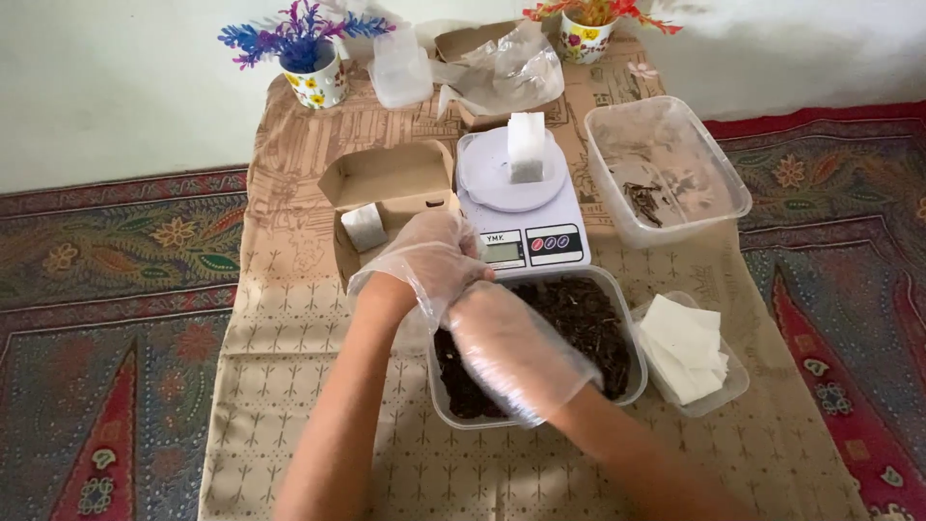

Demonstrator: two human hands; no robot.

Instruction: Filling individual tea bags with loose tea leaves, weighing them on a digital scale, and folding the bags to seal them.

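Carpet (116, 289) with red and green patterns covers the floor, and on it lies a beige patterned cloth (289, 386) that carries everything else. At the far right of the cloth stands a big clear plastic tub (617, 207), almost empty, with only a few dark bits at its bottom. In front of the person stands a clear container of dark dried leaves (598, 333), and both gloved hands meet over its left part. Behind this container, touching its far edge, is a white kitchen scale (526, 207), and a small filled white bag (526, 147) stands upright on its round plate. Left of the scale is an open brown cardboard box (391, 188) with one white bag inside it. To the right of the leaf container sits a smaller clear tub with a stack of empty white bags (687, 347). Two flower mugs (318, 82) stand at the far corners, with crumpled plastic between them. The right hand (516, 352) lies over the leaves, its fingers pointing up-left and close together. The left hand (434, 259) comes across from the left, its fingers curled around the fingertips of the right hand, as far as the thin gloves let me see.
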